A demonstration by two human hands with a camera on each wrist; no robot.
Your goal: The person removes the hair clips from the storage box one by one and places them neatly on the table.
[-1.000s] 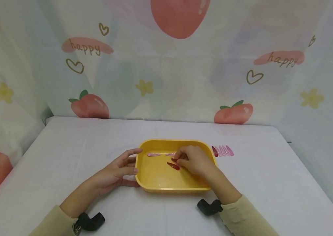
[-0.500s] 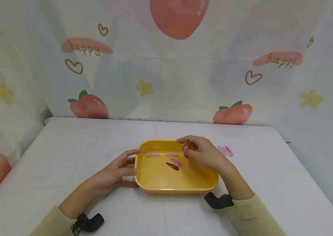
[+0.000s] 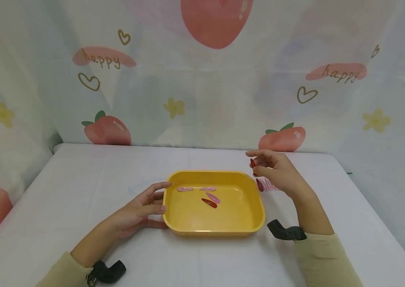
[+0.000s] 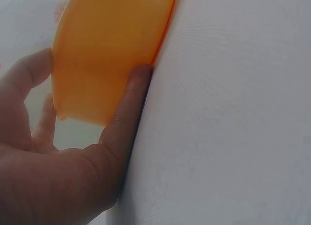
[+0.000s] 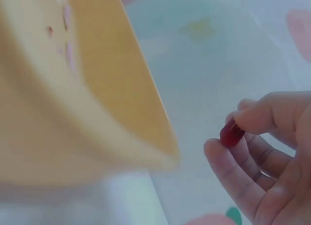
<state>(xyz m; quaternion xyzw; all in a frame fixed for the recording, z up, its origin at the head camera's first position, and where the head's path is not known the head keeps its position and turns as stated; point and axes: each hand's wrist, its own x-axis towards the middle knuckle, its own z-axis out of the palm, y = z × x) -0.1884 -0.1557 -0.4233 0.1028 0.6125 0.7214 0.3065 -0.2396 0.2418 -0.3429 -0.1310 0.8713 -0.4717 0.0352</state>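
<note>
A yellow tray [image 3: 214, 230] stands on the white table with several snap hair clips inside. Two pink hair clips lie along its far side; nearer are a purple-pink clip [image 3: 213, 197] and a red clip [image 3: 209, 203]. My left hand [image 3: 135, 211] rests against the tray's left end, its fingertips touching the rim and outer wall; the left wrist view shows one finger [image 4: 131, 106] along the wall. My right hand [image 3: 277, 171] is raised beyond the tray's far right corner. Between thumb and fingers it pinches a dark red hair clip [image 5: 232, 133], partly hidden.
Right of the tray, a row of hair clips lies on the table, with a red one [image 3: 259, 185] nearest the tray and pink ones [image 3: 268, 185] beside it, partly covered by my right hand. A printed cloth backdrop [image 3: 202, 107] hangs behind the table.
My right hand has lifted a red hair clip from inside the tray and carried it over the far right rim toward the row. The left hand has stayed at the tray.
</note>
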